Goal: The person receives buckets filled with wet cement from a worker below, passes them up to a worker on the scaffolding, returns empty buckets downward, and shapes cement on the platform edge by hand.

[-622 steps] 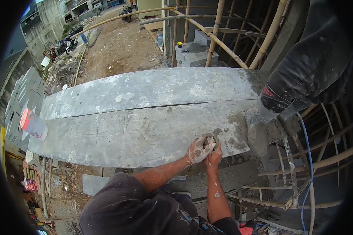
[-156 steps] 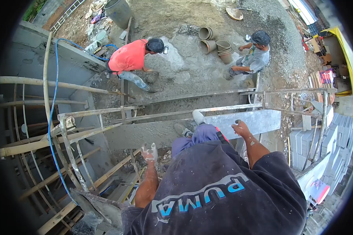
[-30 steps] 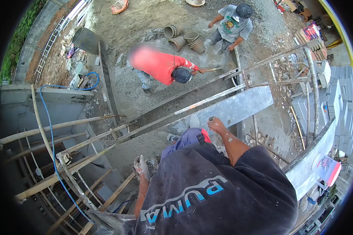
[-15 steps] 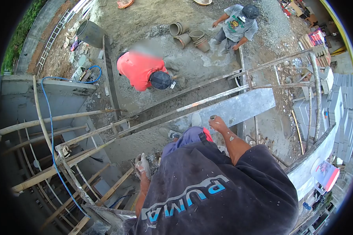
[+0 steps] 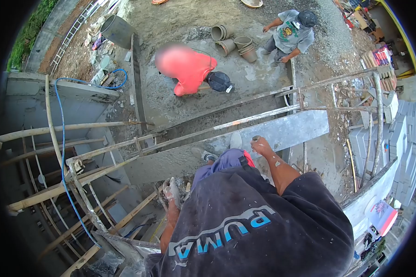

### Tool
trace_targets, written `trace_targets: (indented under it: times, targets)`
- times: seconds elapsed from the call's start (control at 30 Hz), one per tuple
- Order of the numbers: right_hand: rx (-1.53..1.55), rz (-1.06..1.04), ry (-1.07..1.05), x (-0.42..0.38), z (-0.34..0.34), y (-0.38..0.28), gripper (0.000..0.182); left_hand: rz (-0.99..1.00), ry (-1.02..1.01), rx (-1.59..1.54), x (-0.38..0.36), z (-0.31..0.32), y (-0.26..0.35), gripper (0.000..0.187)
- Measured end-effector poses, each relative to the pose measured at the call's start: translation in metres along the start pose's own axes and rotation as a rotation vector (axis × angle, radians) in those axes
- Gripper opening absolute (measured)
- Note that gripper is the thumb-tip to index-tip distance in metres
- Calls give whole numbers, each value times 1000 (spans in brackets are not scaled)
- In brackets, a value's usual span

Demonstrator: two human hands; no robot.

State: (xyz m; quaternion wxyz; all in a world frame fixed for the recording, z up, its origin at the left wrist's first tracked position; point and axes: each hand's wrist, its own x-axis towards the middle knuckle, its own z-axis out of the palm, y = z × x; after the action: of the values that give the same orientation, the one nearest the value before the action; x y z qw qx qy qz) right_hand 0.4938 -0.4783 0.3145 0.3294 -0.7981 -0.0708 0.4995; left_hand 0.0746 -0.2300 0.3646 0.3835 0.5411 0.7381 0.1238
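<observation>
My left hand (image 5: 172, 190), coated with pale cement, hangs low beside my body near the wooden scaffold poles. Its fingers point forward, loosely apart, and nothing shows in them. My right hand (image 5: 260, 145) is closed over the grey board (image 5: 302, 127), and a small greyish round end shows at its fingers. What that is, I cannot make out. My shoes (image 5: 236, 141) stand on the cement-smeared board. Just beyond it runs a rough wooden rail (image 5: 259, 119).
Below, a person in a red shirt (image 5: 189, 69) bends over wet concrete (image 5: 152, 108). Another person in a grey shirt (image 5: 291, 34) stands near stacked buckets (image 5: 246, 48). A blue hose (image 5: 62, 138) crosses the poles at left. Grey blocks (image 5: 393, 134) are piled at right.
The person in red has shifted right and bends lower. My view has tilted slightly, so the scene sits a little right and the yard slightly lower. My hands keep nearly the same pose.
</observation>
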Motion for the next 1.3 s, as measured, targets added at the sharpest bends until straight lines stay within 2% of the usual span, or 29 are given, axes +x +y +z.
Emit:
trace_targets:
  times: [0.27,0.37,0.47,0.63,0.93,1.3]
  targets:
    - [6,-24,13,8,3,7,31,-15,-7,39,-8,-4,18,33]
    - [11,-25,22,6,3,1,37,-33,-1,17,-9,-3,21,34]
    - [43,30,4,5,5,-5,36,27,4,66,-11,-7,23,35]
    - [34,-21,-14,7,6,0,37,-29,-14,2,-6,-5,9,37]
    - [20,18,8,-7,9,-23,36,-93,-13,-87,-25,-10,36,32]
    - [15,36,-29,1,10,-30,39,-58,20,-72,-13,-8,12,28]
